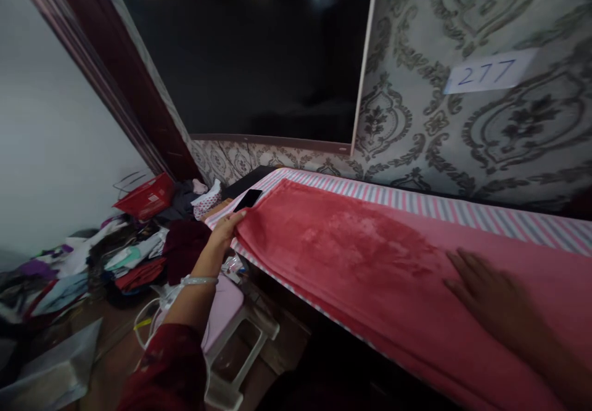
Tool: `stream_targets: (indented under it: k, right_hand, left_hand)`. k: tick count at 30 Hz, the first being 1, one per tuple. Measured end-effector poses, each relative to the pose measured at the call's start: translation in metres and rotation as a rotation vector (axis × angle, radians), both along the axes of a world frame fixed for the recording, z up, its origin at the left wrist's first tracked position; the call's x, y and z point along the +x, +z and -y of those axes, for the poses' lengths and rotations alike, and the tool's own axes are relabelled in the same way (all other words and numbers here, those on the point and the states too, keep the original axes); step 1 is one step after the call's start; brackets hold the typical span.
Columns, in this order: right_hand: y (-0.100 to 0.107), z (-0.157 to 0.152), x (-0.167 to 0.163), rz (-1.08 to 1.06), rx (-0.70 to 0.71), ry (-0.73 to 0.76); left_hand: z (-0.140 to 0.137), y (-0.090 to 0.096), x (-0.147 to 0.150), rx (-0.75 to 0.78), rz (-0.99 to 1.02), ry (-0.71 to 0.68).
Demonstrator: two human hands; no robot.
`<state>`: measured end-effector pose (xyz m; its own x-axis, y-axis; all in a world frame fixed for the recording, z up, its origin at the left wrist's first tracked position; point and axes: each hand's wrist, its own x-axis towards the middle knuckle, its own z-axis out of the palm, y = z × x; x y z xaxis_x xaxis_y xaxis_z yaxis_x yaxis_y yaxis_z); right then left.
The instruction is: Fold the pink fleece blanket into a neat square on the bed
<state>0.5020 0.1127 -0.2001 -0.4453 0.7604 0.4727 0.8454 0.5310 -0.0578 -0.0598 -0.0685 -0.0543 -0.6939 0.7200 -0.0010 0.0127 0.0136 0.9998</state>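
A plush pinkish-red cloth, perhaps a blanket, lies folded lengthwise along a striped cover. My left hand pinches the cloth's near left corner between thumb and fingers, at the edge of the surface. Flat on top of the cloth, toward the right, rests my right hand, fingers stretched out and slightly blurred. The pile looks rubbed darker and lighter between the two hands. Just beyond my left hand a black phone lies on the striped cover.
A big dark television hangs behind, beside a paper marked 277. Heaped clothes and a red basket are at the left. Below my left arm stands a pink-topped plastic stool with a white cable near it.
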Motion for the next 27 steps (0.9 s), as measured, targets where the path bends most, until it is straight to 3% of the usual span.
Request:
stream_targets:
  k: [3,6,9,13,16,19,22,27]
  right_hand:
    - [0.007,0.001,-0.002,0.058,-0.054,0.002]
    - [0.010,0.001,-0.003,0.061,-0.063,-0.041]
    - [0.011,0.001,-0.004,0.069,-0.062,-0.046]
    - [0.013,0.002,-0.006,0.077,-0.082,-0.043]
    - [0.012,0.002,-0.008,0.063,-0.083,-0.045]
    - [0.012,0.001,-0.008,0.035,-0.087,-0.049]
    - [0.019,-0.001,-0.010,-0.020,-0.121,-0.045]
    - [0.049,-0.005,-0.041,-0.320,-0.147,0.120]
  left_hand:
    - [-0.035,0.016,0.032,0.071,-0.042,-0.042]
    - [-0.068,0.030,0.090,0.120,-0.184,-0.117]
    - [-0.082,0.036,0.162,0.119,-0.651,-0.321]
    - [-0.065,0.013,0.241,0.009,-1.050,-0.699]
    - [-0.043,-0.020,0.266,0.009,-1.238,-0.841]
    - [-0.029,-0.046,0.268,0.113,-1.316,-0.761]
    - [-0.023,-0.060,0.263,0.205,-1.333,-0.631]
    - [-0.019,-0.074,0.263,0.276,-1.361,-0.448]
